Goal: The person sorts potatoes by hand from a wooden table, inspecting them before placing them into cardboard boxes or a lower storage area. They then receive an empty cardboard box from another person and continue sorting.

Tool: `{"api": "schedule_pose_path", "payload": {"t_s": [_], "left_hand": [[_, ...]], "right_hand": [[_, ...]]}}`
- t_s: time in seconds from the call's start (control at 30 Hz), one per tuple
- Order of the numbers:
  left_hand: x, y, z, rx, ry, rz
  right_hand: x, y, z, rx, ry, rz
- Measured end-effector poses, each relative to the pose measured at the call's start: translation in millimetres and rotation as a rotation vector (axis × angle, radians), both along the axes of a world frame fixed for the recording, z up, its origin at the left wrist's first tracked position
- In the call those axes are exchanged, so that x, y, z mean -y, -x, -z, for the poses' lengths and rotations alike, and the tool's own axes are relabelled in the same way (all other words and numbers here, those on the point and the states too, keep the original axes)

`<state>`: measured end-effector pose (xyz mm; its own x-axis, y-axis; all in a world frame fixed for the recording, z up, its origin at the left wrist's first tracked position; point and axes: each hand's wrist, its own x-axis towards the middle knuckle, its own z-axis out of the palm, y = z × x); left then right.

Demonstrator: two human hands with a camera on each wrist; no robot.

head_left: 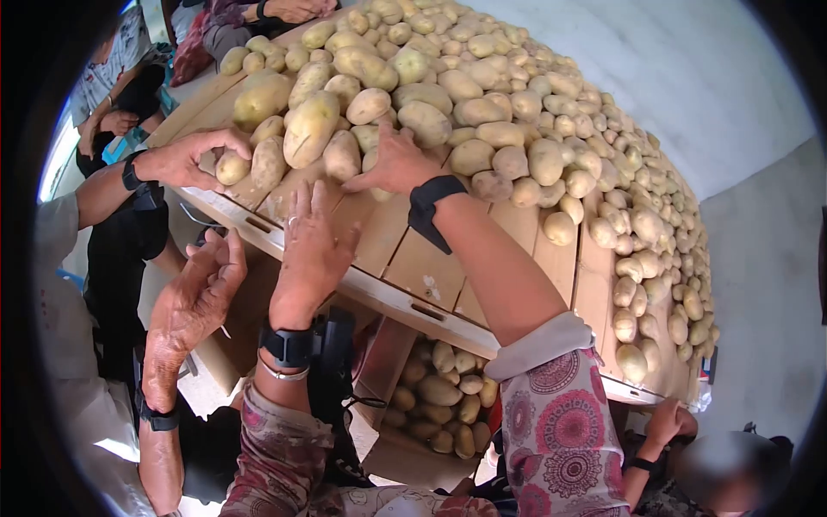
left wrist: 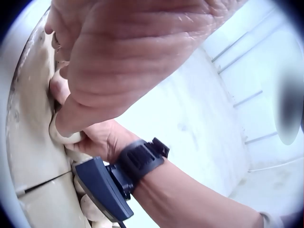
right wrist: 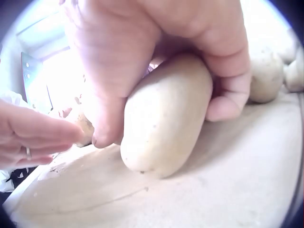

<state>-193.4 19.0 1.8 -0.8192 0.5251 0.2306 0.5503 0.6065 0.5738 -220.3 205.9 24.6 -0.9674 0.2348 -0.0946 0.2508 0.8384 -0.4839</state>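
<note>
My right hand (head_left: 401, 164) grips a pale oval potato (right wrist: 166, 114) at the near side of the pile, thumb on one side and curled fingers on the other. In the head view that hand covers most of the potato. My left hand (head_left: 314, 246), with a ring on one finger, reaches over the table's near edge with its fingers extended toward the potatoes. Just ahead of it lie an upright-looking long potato (head_left: 342, 155) and a browner one (head_left: 270, 164). From the right wrist, the left hand (right wrist: 35, 135) appears at the left.
A large potato pile (head_left: 482, 77) covers much of the slatted table (head_left: 422, 267). At left, another person's hand (head_left: 194, 159) is around a small potato (head_left: 233, 166); their other hand (head_left: 202, 293) is raised near my left wrist. Below stands a box (head_left: 405, 457) of potatoes. Other people sit around.
</note>
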Motion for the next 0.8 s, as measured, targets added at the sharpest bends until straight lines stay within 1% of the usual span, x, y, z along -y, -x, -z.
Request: {"api": "schedule_pose_path", "payload": {"t_s": [0.07,0.1,0.13,0.17,0.2,0.27,0.3,0.33,0.37,0.4,0.43,0.5,0.53,0.6,0.63,0.67,0.73,0.77,0.8], "left_hand": [[3,-8,-3,0.034,0.107,0.077],[2,-10,-6,0.036,0.096,0.079],[1,-14,-8,0.075,0.02,0.151],[2,-19,-11,0.114,-0.053,0.218],[3,-22,-16,0.116,-0.057,0.209],[3,-25,-29,0.244,-0.145,0.389],[-1,-29,-30,0.288,-0.263,0.406],[-6,-34,-29,0.294,-0.27,0.41],[-11,-38,-27,0.382,-0.412,0.495],[-15,-38,-26,0.464,-0.55,0.576],[-17,-40,-28,0.459,-0.548,0.575],[-22,-47,-29,0.434,-0.472,0.575],[-25,-52,-27,0.433,-0.47,0.572],[-26,-57,-24,0.242,-0.177,0.448],[-29,-58,-20,0.235,-0.112,0.436],[-32,-59,-19,0.23,-0.115,0.435],[-34,-61,-18,0.193,-0.092,0.481],[-35,-62,-19,0.195,-0.09,0.51],[-36,-63,-19,0.189,-0.084,0.512]], "right_hand": [[0,-14,-3,-0.033,0.048,-0.026],[-5,-28,-8,-0.182,-0.004,-0.043],[-14,-48,-15,-0.323,-0.054,-0.062],[-28,-71,-25,-0.382,-0.044,-0.01],[-46,-93,-37,-0.451,-0.032,0.036],[-100,-145,-36,-0.505,-0.118,0.41],[-149,-175,-20,-0.463,-0.096,0.583],[-194,-203,-6,-0.319,-0.03,0.811],[-228,-237,15,-0.211,0.075,0.852],[-237,-245,24,-0.161,0.133,0.867],[-246,-254,32,-0.109,0.188,0.882],[-246,-251,35,-0.26,0.526,0.872],[-247,-245,36,-0.259,0.528,0.87],[-244,-218,37,-0.253,0.535,0.971],[-242,-208,33,-0.248,0.612,0.966],[-251,-203,37,-0.253,0.611,0.963],[-275,-188,52,-0.384,0.678,1.021],[-279,-182,47,-0.412,0.775,1.092],[-281,-182,44,-0.418,0.783,1.092]]}}
